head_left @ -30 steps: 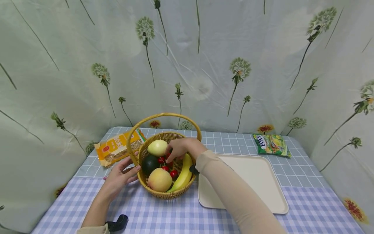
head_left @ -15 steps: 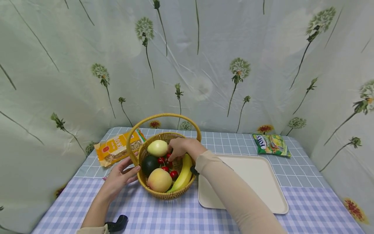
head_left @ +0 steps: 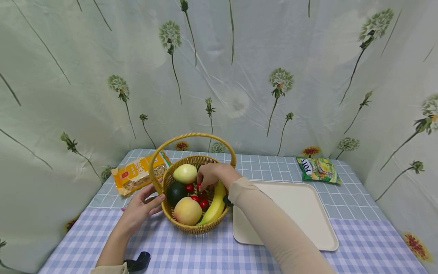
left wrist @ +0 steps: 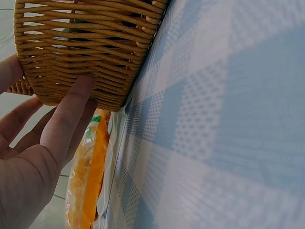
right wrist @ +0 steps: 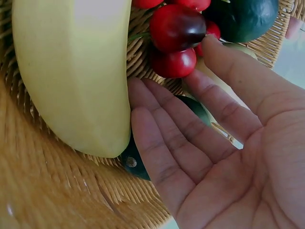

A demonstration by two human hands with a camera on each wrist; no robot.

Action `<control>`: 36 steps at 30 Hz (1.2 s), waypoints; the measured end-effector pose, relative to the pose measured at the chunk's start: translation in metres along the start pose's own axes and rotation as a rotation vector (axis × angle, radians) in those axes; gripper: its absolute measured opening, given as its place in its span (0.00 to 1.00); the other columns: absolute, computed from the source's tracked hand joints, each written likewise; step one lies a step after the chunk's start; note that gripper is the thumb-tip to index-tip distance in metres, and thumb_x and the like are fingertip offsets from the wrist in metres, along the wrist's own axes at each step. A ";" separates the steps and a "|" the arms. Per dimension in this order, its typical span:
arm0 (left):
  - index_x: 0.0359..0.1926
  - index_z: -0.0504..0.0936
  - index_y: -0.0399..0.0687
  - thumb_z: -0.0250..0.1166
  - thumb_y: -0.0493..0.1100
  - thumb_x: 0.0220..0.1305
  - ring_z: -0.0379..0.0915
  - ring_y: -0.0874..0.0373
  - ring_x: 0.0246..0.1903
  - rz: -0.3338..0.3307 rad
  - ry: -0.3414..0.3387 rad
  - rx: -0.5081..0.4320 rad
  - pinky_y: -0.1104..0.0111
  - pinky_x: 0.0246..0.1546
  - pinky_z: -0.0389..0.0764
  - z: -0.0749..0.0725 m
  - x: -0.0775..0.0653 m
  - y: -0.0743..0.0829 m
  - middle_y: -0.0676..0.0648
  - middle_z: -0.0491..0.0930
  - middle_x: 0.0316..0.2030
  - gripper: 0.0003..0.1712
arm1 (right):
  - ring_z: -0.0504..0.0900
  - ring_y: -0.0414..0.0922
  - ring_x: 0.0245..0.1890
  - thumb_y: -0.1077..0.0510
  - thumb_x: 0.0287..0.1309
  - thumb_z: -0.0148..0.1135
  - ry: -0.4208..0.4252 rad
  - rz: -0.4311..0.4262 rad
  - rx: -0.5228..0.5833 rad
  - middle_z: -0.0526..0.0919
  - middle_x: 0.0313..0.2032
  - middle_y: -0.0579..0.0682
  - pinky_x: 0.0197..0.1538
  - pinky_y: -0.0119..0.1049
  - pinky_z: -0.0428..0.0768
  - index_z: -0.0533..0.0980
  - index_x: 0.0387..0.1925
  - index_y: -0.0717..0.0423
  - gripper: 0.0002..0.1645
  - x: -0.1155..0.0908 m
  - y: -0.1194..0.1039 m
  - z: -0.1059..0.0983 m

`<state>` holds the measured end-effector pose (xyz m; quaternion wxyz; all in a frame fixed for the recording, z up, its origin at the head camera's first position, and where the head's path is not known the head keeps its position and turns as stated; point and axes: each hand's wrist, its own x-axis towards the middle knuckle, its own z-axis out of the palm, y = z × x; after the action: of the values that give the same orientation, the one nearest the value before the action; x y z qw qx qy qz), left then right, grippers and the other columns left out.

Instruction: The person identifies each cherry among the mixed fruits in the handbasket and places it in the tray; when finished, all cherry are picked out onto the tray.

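Note:
A woven basket with an arched handle stands on the checked tablecloth. It holds a pale apple, a dark avocado, a peach, a banana and several red cherries. My left hand rests with straight fingers against the basket's left wall. My right hand reaches down into the basket. In the right wrist view its fingers are stretched out beside the banana, with the tips touching the cherries. Nothing is gripped.
A cream tray lies right of the basket. An orange snack packet sits at the back left and a green candy bag at the back right. A small black object lies near the front edge. A flowered curtain surrounds the table.
My right hand has dipped slightly lower onto the cherries in the basket. The left hand and the basket have stayed where they were.

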<state>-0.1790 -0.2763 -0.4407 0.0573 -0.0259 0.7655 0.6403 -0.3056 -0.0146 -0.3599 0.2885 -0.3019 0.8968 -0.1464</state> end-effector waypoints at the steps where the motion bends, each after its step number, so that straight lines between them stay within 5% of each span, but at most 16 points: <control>1: 0.85 0.60 0.51 0.67 0.45 0.78 0.68 0.36 0.74 0.002 -0.001 0.001 0.65 0.56 0.89 0.000 0.000 0.000 0.34 0.61 0.80 0.42 | 0.89 0.52 0.49 0.53 0.70 0.73 0.002 -0.002 -0.004 0.86 0.47 0.48 0.52 0.41 0.88 0.85 0.53 0.54 0.15 0.000 0.000 0.000; 5: 0.85 0.60 0.50 0.67 0.45 0.78 0.70 0.38 0.73 0.018 -0.004 0.006 0.65 0.56 0.89 0.000 0.000 0.000 0.34 0.61 0.80 0.42 | 0.84 0.46 0.39 0.54 0.70 0.73 -0.003 -0.018 0.003 0.83 0.38 0.44 0.46 0.38 0.85 0.85 0.44 0.52 0.07 0.001 0.000 0.001; 9: 0.84 0.60 0.49 0.67 0.45 0.78 0.73 0.42 0.71 0.033 -0.006 0.005 0.65 0.56 0.89 -0.001 0.000 0.000 0.34 0.60 0.81 0.41 | 0.77 0.42 0.33 0.56 0.70 0.72 -0.021 -0.029 0.014 0.81 0.39 0.43 0.44 0.38 0.84 0.86 0.47 0.52 0.08 0.004 -0.001 0.002; 17: 0.84 0.60 0.49 0.66 0.44 0.78 0.77 0.53 0.66 0.040 -0.014 -0.018 0.65 0.55 0.89 -0.002 -0.001 -0.003 0.34 0.61 0.80 0.41 | 0.80 0.40 0.32 0.57 0.69 0.73 -0.053 -0.035 0.016 0.83 0.36 0.42 0.39 0.32 0.82 0.87 0.48 0.52 0.09 0.009 -0.003 0.009; 36: 0.85 0.60 0.51 0.67 0.45 0.78 0.74 0.48 0.69 0.022 -0.012 -0.016 0.64 0.57 0.89 -0.002 -0.001 -0.003 0.35 0.60 0.81 0.41 | 0.81 0.38 0.31 0.54 0.69 0.74 -0.045 -0.058 -0.027 0.82 0.34 0.42 0.39 0.30 0.81 0.84 0.39 0.49 0.05 0.002 -0.010 0.008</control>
<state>-0.1777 -0.2788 -0.4433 0.0548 -0.0143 0.7604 0.6470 -0.2975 -0.0242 -0.3632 0.3002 -0.3350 0.8827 -0.1359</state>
